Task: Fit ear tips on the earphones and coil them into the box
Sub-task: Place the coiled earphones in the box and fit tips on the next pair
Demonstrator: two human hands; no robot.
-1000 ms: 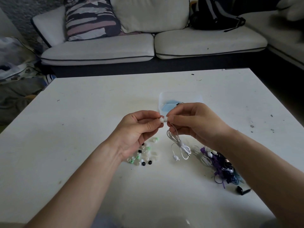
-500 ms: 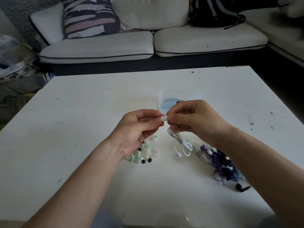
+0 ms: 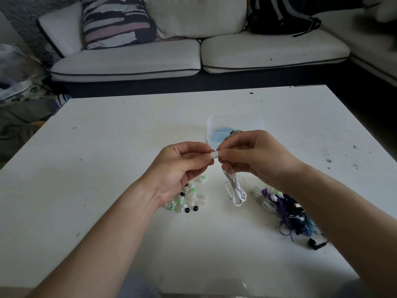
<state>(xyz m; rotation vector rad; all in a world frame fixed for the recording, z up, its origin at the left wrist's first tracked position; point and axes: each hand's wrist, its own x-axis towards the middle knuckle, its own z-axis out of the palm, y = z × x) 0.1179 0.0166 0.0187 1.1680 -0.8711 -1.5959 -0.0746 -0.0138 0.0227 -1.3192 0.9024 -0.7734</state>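
- Mid-fit: our left grip (image 3: 182, 166) pinches a white tip (image 3: 214, 154) between thumb and forefinger. Our right grip (image 3: 253, 155) pinches the bud end of the white earphones (image 3: 236, 188).
- The tip sits between the two grips, touching both. Fingers hide the bud, so we can't tell if the tip is seated.
- The earphones hang from the right grip and bunch loosely on the surface (image 3: 107, 147) straight below it. We can't tell whether the set's other end is tipped.
- The box (image 3: 211, 125) stands open just beyond the right grip. Inside are a blue item (image 3: 219, 136) and a dark coil (image 3: 233, 133), so we judge one or two sets are done.
- Left on this set: seat the tip, check the other end, coil, box.
- Backlog: a tangle (image 3: 287, 209) of purple, blue and white sets lies nearer us than the right grip, off to its right. A black bud (image 3: 313, 244) lies just past the tangle.
- Loose tips (image 3: 187, 196) lie below the left grip; supply looks ample.
- Our estimate: early, most sets not yet boxed.
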